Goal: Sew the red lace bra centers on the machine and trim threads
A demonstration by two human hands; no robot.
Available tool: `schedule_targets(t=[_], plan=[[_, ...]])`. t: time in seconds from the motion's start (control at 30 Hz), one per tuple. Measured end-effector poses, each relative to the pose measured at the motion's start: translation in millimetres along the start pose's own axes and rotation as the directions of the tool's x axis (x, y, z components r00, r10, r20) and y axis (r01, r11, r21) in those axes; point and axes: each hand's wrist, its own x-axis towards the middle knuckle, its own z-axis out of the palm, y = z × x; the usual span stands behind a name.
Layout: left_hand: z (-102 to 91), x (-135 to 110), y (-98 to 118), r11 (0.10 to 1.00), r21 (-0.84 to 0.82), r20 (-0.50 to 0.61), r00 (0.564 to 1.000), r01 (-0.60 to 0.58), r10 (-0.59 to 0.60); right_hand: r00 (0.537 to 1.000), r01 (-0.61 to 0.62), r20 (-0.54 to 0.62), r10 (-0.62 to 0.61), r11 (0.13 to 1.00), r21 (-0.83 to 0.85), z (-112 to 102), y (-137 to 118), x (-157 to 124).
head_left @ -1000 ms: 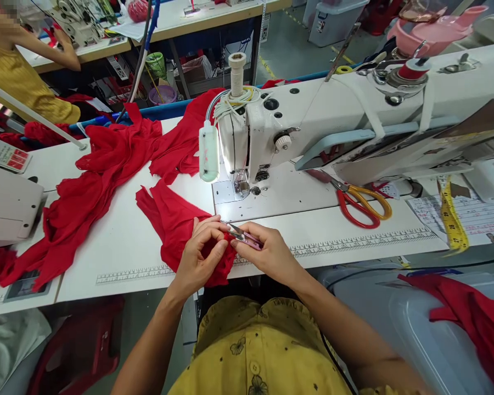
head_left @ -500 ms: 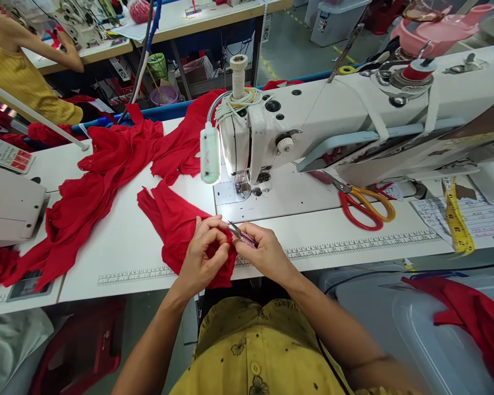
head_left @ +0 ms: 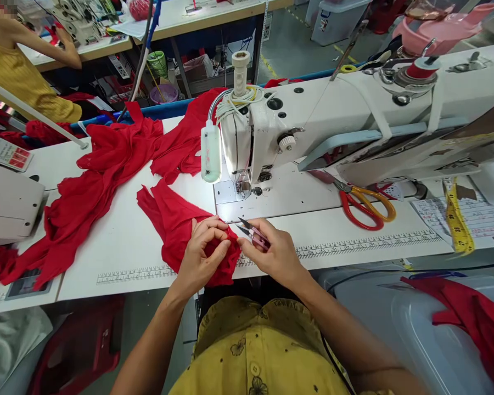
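Observation:
Pinched between thumb and fingers of my left hand [head_left: 203, 249] is the edge of a red fabric piece [head_left: 170, 211], which lies over the table's front edge. My right hand [head_left: 274, 247] is closed around a pair of thread snips [head_left: 255, 235] with a pinkish handle. Their two dark blades are spread and point left, just right of the fabric and apart from it. The needle area of the white sewing machine [head_left: 241, 189] lies just beyond both hands.
Orange-and-red-handled scissors [head_left: 364, 206] lie right of the needle area, near a yellow tape measure [head_left: 456, 219]. More red fabric [head_left: 107, 170] is heaped at left. A ruler strip [head_left: 354, 246] runs along the table front. A person in yellow [head_left: 28, 66] sits at far left.
My right hand has drawn back to the right with the snips, away from my left fingers, and the blades have spread apart. My left hand has stayed nearly in place on the fabric.

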Motion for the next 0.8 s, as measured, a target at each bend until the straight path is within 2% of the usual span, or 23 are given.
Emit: schedule_targets(t=[0.03,0.1,0.13,0.2,0.3,0.6,0.8], plan=[[-0.1,0.0,-0.1,1.000,-0.012,0.000,1.000,-0.001,0.001,0.994,0.103,-0.029,-0.107,0.987,-0.122,-3.0,-0.6,-4.5],[0.0,0.0,0.0,0.999,-0.032,-0.003,1.000,-0.007,0.007,0.942,0.307,-0.016,-0.337,0.877,-0.369,-8.5,-2.0,-12.8],[0.2,0.0,0.1,0.999,-0.036,-0.006,1.000,-0.011,0.011,0.907,0.378,0.013,-0.421,0.799,-0.467,-10.6,-2.6,-16.1],[0.8,0.0,0.4,0.999,-0.032,-0.015,1.000,-0.015,0.014,0.858,0.444,0.067,-0.510,0.670,-0.595,-12.9,-3.5,-20.3],[1.9,-0.3,0.8,1.000,-0.012,-0.026,1.000,-0.014,0.014,0.836,0.456,0.090,-0.542,0.593,-0.664,-12.6,-3.9,-21.4],[3.6,-1.3,0.7,1.000,0.000,-0.031,0.999,-0.027,0.027,0.825,0.451,0.087,-0.558,0.559,-0.695,-9.7,-3.6,-19.0],[3.7,-2.0,-0.6,0.999,-0.016,-0.030,0.999,-0.039,0.039,0.802,0.462,0.089,-0.590,0.519,-0.719,-9.8,-3.8,-19.1]])
